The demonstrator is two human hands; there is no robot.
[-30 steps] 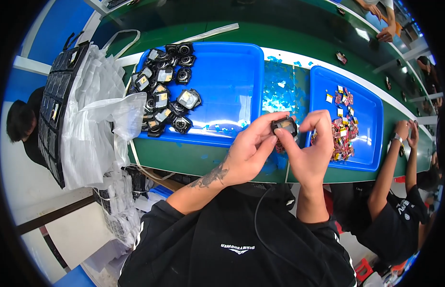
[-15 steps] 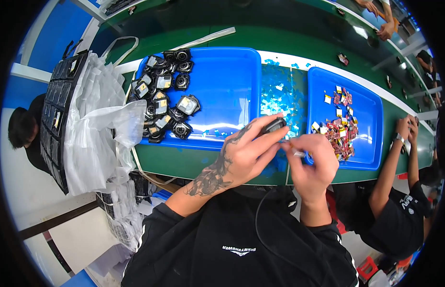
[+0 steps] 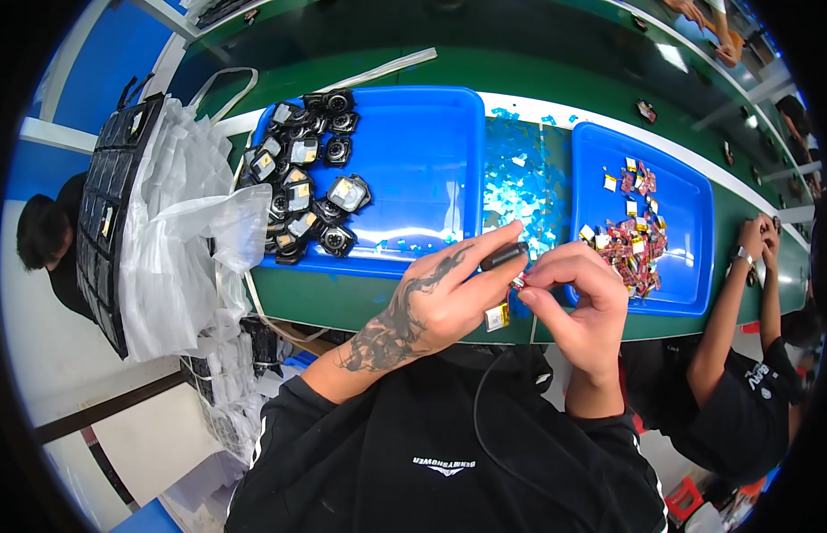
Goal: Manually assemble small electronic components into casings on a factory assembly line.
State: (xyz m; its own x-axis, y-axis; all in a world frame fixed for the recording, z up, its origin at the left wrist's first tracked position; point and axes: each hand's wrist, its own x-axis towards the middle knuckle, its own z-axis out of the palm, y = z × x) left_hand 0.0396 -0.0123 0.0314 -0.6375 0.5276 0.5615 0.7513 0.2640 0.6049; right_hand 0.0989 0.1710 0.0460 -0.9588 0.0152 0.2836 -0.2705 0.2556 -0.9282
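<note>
My left hand (image 3: 449,289) is closed round a small black watch case (image 3: 503,257), held between thumb and fingers over the table between two blue trays. Close beside it, my right hand (image 3: 580,298) pinches a tiny red circuit board (image 3: 519,282) between thumb and forefinger. A silver battery with a yellow end (image 3: 496,317) hangs just below my left fingers; whether it is joined to the board is hidden. Several black watch cases (image 3: 302,197) lie heaped in the left tray (image 3: 413,169). The right tray (image 3: 684,186) holds a pile of red boards with batteries (image 3: 638,249).
Blue film scraps (image 3: 515,173) are scattered between the trays on the green table (image 3: 369,298). At left stands a stack of black compartment trays (image 3: 107,222) with white plastic sheets (image 3: 187,222). A co-worker's hands (image 3: 758,235) are at the right; another person sits far left.
The battery has come into view below my left fingers, and the watch case has tilted and shifted slightly nearer. My right fingers have moved a little left, now pinching the red board.
</note>
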